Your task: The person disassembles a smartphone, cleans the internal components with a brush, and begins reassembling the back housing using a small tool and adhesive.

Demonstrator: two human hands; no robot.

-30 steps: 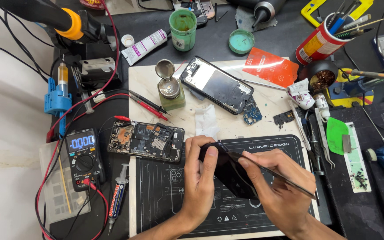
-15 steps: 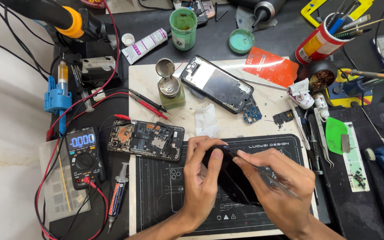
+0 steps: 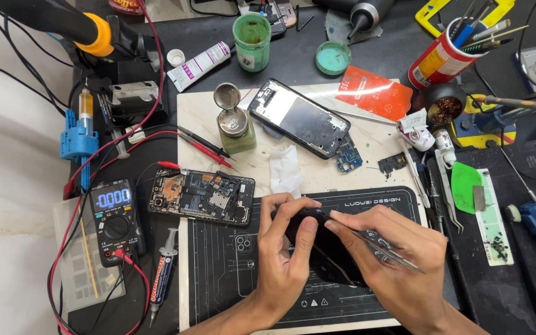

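My left hand (image 3: 283, 260) grips the near end of a black phone part (image 3: 333, 267) lying on the dark repair mat (image 3: 218, 273). My right hand (image 3: 398, 267) rests on that part and pinches a thin pair of tweezers (image 3: 379, 245), its tip at the part's upper edge by my left thumb. Both hands cover most of the part. An opened phone body (image 3: 203, 195) with bare circuit boards lies just left of my left hand.
A phone frame (image 3: 298, 118) and a small blue board (image 3: 347, 159) lie on the white mat beyond. A multimeter (image 3: 114, 214) with red leads sits at left, next to a syringe (image 3: 162, 282). A solvent bottle (image 3: 236, 127), a green cup (image 3: 251, 32), a tool can (image 3: 442, 59) and a green pry pick (image 3: 464, 186) stand around.
My hands have closed in over the black part. The tweezers, earlier stretched out long toward the lower right, now lie tucked under my right hand with the tip near my left thumb.
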